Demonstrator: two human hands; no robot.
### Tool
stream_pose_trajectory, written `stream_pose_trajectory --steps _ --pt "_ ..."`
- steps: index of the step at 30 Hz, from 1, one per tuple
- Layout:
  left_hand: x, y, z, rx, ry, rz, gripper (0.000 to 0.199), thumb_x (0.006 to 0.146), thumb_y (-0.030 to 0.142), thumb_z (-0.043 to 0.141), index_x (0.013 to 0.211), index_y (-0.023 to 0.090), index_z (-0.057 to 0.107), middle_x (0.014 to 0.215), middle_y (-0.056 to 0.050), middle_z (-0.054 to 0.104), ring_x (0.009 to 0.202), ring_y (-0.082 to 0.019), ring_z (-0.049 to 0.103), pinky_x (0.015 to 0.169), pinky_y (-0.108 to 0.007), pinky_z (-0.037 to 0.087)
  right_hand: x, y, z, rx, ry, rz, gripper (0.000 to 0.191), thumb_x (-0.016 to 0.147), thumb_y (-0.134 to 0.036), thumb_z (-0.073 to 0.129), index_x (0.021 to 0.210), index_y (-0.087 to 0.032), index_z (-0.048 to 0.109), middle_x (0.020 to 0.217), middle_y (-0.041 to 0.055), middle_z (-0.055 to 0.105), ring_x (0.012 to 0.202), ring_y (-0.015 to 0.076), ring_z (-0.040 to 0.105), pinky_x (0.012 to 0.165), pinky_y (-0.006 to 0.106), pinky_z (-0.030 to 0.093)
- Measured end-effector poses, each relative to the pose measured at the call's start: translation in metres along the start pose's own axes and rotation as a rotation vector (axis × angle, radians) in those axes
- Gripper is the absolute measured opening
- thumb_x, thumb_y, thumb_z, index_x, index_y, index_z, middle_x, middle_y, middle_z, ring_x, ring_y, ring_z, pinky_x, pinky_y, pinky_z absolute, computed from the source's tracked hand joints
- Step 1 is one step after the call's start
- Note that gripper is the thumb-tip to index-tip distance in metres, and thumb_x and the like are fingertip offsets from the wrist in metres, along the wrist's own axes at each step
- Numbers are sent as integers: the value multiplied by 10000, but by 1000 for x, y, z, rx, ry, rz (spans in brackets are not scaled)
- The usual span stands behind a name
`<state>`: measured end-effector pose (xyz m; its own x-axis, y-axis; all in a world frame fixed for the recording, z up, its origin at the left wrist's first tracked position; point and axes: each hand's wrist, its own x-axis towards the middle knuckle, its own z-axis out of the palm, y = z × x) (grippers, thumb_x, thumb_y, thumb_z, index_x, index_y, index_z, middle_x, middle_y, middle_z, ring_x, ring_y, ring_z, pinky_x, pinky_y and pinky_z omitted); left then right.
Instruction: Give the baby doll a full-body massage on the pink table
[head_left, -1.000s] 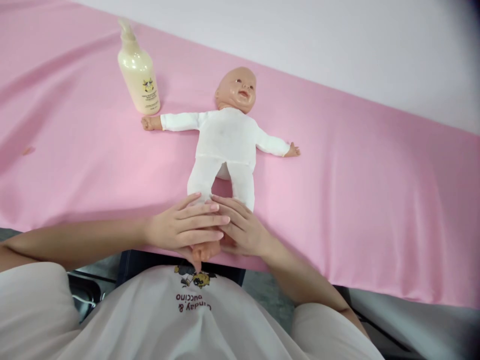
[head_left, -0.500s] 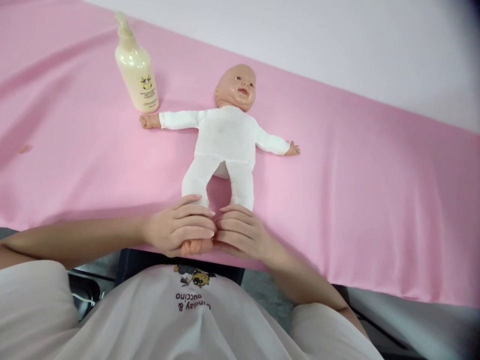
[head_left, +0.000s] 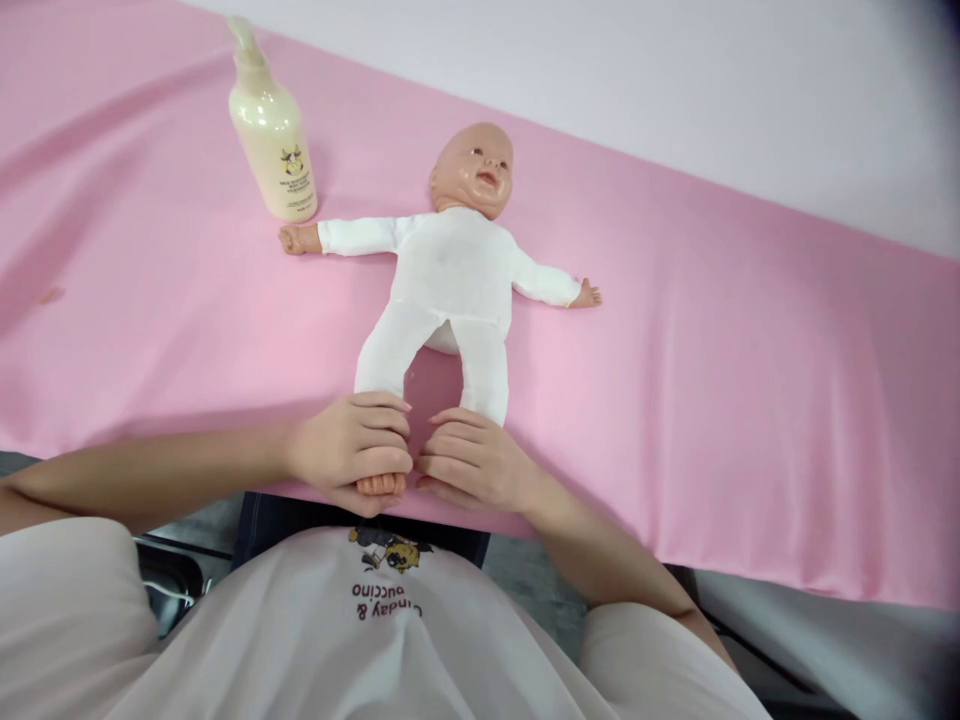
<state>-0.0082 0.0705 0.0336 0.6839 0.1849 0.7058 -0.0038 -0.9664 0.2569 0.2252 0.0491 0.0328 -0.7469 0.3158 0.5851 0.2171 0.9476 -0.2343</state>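
Observation:
A baby doll (head_left: 454,270) with a white cloth body lies on its back, arms spread wide and legs toward me. My left hand (head_left: 356,450) is wrapped round its lower leg on the left, and the toes of that foot stick out below my fingers. Around the other lower leg closes my right hand (head_left: 480,460), which hides that foot. A small gap of pink cloth shows between my two hands. Beside the doll's outstretched hand on the left stands a cream pump bottle (head_left: 274,150) with a cow picture on its label.
A pink cloth (head_left: 712,400) with soft folds covers the table, and its near edge runs just in front of my body. Beyond the far edge is a white surface (head_left: 675,90). A dark object with a white cable (head_left: 176,590) is below the table at the left.
My left hand has shifted a little to the left with the doll's leg, so the legs are farther apart. The foot in it has turned, toes now facing me.

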Motion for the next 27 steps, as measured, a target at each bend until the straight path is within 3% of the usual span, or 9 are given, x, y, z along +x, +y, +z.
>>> stream_pose_trajectory --steps 4,13,19,27 --pt "-1 -5 -2 -36 -46 28 194 950 389 568 922 199 587 694 -18 696 712 -188 681 891 -367 601 -1 2 -1 4 4 22 151 1034 -227 551 915 -181 631 766 -1 686 750 140 597 933 327 561" --pt "-6 -5 3 -68 -120 33 219 983 426 586 963 215 642 792 -46 723 801 -188 704 1015 -390 593 0 2 -2 -27 -9 8 209 1034 -199 512 868 -191 638 746 -6 689 716 135 601 929 320 572" --pt "-12 -5 6 -109 -201 -1 337 1071 404 412 1012 206 678 854 -69 736 874 -181 707 1058 -390 579 0 2 -2 -31 -12 5 221 1035 -209 495 869 -183 638 732 0 671 711 139 590 932 322 575" --pt "-7 -6 8 -58 -92 71 279 1076 286 401 1057 168 653 887 -84 728 856 -171 687 1051 -373 577 -4 3 0 -52 -1 26 230 1041 -227 467 879 -199 627 754 7 677 743 146 616 937 338 576"
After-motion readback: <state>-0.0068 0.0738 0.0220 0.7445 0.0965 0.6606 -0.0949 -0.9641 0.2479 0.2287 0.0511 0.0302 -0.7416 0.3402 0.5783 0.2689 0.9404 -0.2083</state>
